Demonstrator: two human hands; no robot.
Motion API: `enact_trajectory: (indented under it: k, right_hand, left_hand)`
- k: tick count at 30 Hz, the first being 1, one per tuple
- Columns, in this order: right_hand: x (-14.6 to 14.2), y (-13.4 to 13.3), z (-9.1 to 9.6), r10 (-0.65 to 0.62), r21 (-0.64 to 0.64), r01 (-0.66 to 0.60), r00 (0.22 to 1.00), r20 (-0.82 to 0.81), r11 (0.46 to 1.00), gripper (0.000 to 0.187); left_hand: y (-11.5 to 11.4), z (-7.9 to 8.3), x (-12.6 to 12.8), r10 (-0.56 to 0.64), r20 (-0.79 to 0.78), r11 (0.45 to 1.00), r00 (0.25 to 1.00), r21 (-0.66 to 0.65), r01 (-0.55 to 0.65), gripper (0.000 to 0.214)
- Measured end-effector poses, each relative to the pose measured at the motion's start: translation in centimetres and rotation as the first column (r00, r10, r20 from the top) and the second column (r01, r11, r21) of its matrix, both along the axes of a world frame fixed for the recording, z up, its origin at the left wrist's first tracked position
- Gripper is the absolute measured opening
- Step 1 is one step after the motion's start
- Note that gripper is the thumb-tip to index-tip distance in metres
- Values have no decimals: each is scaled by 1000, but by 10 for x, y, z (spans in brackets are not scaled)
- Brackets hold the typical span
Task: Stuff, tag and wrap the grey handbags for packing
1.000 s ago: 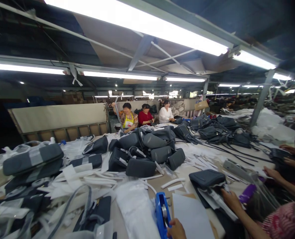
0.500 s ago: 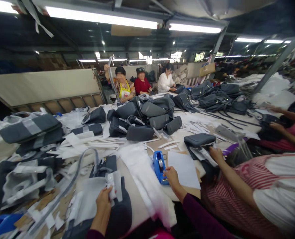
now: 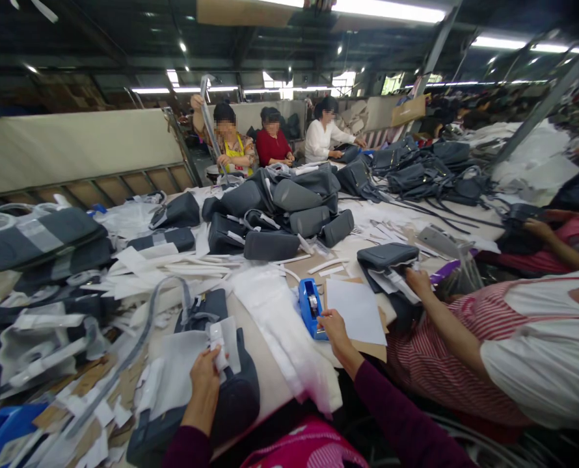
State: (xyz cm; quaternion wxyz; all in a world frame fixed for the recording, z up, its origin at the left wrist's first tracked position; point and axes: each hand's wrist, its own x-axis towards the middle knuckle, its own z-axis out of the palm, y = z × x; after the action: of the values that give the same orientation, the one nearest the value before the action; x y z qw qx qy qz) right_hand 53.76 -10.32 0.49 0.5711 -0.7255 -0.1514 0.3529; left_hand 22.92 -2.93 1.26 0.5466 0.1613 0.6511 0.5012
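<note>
My left hand [image 3: 204,385] is closed, thumb on top, on white wrapping [image 3: 218,344] at the middle of a dark grey handbag [image 3: 235,396]. A pale sheet of padding [image 3: 179,364] lies over the bag, and a grey plastic-wrapped strap [image 3: 149,325] loops up from it to the left. My right hand [image 3: 336,335] pinches at the cutting end of a blue tape dispenser [image 3: 309,309]. The clear tape between its fingertips is too small to make out well. White soft padding [image 3: 272,318] stretches along the table between my two hands.
White paper [image 3: 355,309] on cardboard lies right of the dispenser. Bags [image 3: 274,214] are heaped mid-table, with white strips [image 3: 172,266] before them. A co-worker's hand [image 3: 419,284] holds a bag [image 3: 387,257] close on my right. Several people sit across. A blue object [image 3: 9,429] is lower left.
My view has tipped down and turned slightly, so the scene sits higher. Both my hands keep their holds. Across the table, the white-sleeved person now stretches an arm out to the right.
</note>
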Motion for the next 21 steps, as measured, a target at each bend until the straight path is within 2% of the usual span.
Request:
enact_trajectory:
  k: [7, 15, 21]
  right_hand:
    - [-14, -21, 9, -33, 31, 33, 999, -6, 999, 26]
    - [-21, -41, 6, -49, -3, 49, 999, -10, 999, 27]
    - [-25, -50, 6, -77, -32, 76, 997, -18, 997, 27]
  left_hand:
    - [3, -8, -1, 14, 22, 1000, 1000, -5, -14, 18]
    - [7, -22, -3, 10, 19, 1000, 1000, -8, -10, 17]
    - [8, -24, -3, 4, -1, 1000, 1000, -6, -4, 19]
